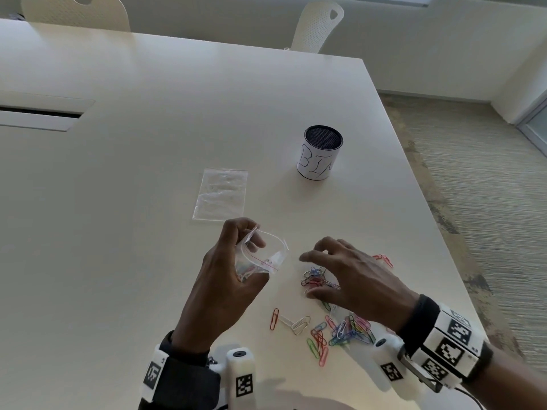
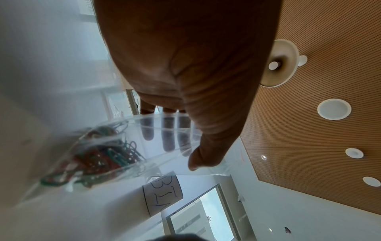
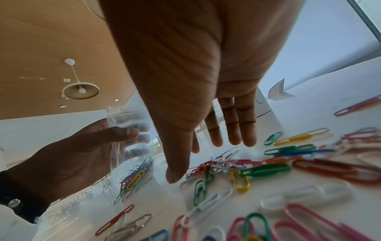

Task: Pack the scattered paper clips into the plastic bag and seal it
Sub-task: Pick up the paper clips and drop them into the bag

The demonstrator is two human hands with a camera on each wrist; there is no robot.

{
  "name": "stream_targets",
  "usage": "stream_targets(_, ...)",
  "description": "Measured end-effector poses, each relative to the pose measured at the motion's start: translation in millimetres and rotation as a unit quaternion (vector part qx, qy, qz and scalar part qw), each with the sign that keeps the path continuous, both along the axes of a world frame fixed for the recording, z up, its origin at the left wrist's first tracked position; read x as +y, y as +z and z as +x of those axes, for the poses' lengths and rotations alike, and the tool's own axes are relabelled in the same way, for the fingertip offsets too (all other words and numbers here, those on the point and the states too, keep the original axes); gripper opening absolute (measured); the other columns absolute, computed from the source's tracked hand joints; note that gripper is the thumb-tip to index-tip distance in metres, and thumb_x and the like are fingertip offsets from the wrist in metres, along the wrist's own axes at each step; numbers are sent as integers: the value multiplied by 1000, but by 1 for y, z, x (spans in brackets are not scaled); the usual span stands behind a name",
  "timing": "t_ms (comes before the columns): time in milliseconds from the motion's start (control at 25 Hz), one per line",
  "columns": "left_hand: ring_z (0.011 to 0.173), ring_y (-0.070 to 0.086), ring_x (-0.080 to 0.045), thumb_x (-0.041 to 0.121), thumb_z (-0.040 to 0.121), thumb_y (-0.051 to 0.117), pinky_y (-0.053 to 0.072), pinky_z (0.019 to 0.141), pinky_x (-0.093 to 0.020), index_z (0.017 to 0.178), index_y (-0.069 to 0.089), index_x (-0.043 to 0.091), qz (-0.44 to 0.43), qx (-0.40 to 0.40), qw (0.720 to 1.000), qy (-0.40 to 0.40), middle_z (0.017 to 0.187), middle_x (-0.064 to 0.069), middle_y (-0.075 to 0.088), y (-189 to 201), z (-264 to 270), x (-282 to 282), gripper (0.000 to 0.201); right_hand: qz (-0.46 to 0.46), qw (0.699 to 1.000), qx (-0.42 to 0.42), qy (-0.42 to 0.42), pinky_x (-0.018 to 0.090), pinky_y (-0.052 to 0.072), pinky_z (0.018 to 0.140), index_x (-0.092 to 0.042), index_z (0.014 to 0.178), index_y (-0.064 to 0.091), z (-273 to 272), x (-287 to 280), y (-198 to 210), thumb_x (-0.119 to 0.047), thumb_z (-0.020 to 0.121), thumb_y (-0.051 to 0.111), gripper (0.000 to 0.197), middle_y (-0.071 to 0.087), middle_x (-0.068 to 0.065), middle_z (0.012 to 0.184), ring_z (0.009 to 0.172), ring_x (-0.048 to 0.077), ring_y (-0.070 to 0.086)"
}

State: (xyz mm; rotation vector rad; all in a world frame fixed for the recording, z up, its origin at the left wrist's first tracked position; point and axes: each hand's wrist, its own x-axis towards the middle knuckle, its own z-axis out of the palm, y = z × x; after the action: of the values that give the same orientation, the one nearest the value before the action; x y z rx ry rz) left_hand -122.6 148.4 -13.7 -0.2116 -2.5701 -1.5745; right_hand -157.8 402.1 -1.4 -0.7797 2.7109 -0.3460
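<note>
Hovering over the nearest heap of paper clips [image 1: 340,329], the right hand [image 1: 352,276] kept its grip spread, fingers straight and holding nothing, fingertips [image 3: 233,138] just above a tangled cluster [image 1: 318,281] on the counter [image 1: 148,173]. That cluster lay directly beneath the palm, and the open mouth of the plastic bag [image 1: 260,255] stood just to its left, so the right hand was plainly the nearer one for the next pick. The bag's long axis ran roughly upright, mouth up and tilted toward the right hand, with a clump of coloured clips already at its bottom. The left hand [image 1: 228,276] pinched the bag's upper edge between thumb and fingers, lifting it off the counter. Farther off lay a second, flat bag [image 1: 220,193], then a mesh cup labelled "BIN" [image 1: 321,153]. Beyond the pale counter stood two white chairs [image 1: 318,25] and patterned carpet [image 1: 488,187].
</note>
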Motion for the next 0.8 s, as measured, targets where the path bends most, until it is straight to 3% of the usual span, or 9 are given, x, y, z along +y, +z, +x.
stream_targets(160,106,62,-11,0,80,79,49,76,-8,123,48,30,-1,3,1000,1,108,16,65,1,1,0,61,30,997,-5,66,11,34,91,-42,147,49,3,0,0,-59,98,56,52,44,-14,150,130,2,40)
stream_targets(320,107,62,-13,-1,80,79,47,76,-5,122,49,29,7,5,1000,4,108,14,66,1,1,-2,60,31,995,-30,95,25,51,102,-39,143,56,3,10,4,-51,95,65,50,46,-16,149,132,6,44)
stream_targets(520,107,62,-11,-1,81,78,48,75,-6,123,48,31,10,-2,1000,0,108,16,65,1,0,0,60,-18,995,29,99,22,57,87,-30,120,73,7,15,-15,-33,101,65,21,66,-11,124,107,4,60)
stream_targets(680,104,63,-9,-1,80,78,48,74,-5,123,48,30,11,-2,1000,-5,108,16,66,1,-1,1,61,30,993,74,90,26,57,77,-26,108,69,11,5,-17,-23,103,63,9,65,-8,109,93,9,56)
stream_targets(800,105,63,-9,-2,80,77,48,73,-5,123,48,31,10,-3,1000,-7,108,15,65,0,-2,1,61,60,991,95,67,27,56,69,-25,102,66,12,-3,-19,-11,100,62,14,61,-6,99,84,11,53)
